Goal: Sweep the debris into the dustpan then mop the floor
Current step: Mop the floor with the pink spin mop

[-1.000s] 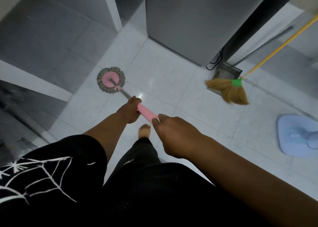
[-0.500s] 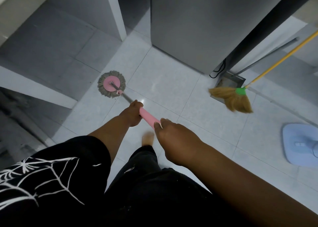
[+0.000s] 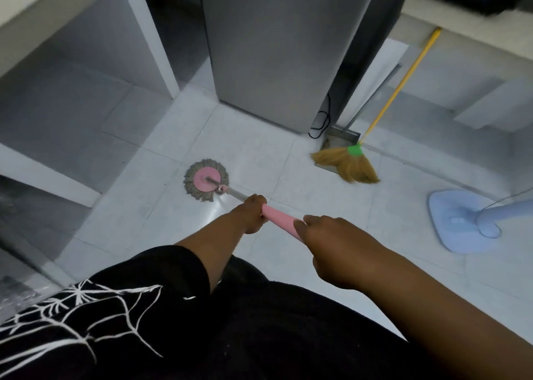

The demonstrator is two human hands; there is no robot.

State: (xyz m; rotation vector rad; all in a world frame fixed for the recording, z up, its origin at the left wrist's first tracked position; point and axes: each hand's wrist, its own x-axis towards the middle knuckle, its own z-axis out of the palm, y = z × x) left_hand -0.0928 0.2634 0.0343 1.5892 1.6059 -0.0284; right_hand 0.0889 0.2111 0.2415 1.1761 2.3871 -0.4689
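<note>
Reaching past the grip [image 3: 251, 215] (two-handed), mop [image 3: 206, 179] meets floor [image 3: 259, 154].

The pale tiled floor [image 3: 253, 149] carries the mop [image 3: 206, 179], its round head lying flat. By the grey cabinet [image 3: 274, 62], a straw broom [image 3: 347, 164] rests its bristles against the front of a metal dustpan [image 3: 341, 136]. A blue stand base [image 3: 458, 221] sits well to the right.

Both hands grip the pink mop handle [image 3: 278, 217], one ahead of the other. The left hand [image 3: 250, 213] is the farther one, its fingers [image 3: 256, 200] curled over the handle, and the bare left forearm [image 3: 213, 250] reaches forward from the near centre. The right hand [image 3: 336, 250] holds the near end, knuckles up, and the right forearm [image 3: 432, 307] stretches in from the near right.
</note>
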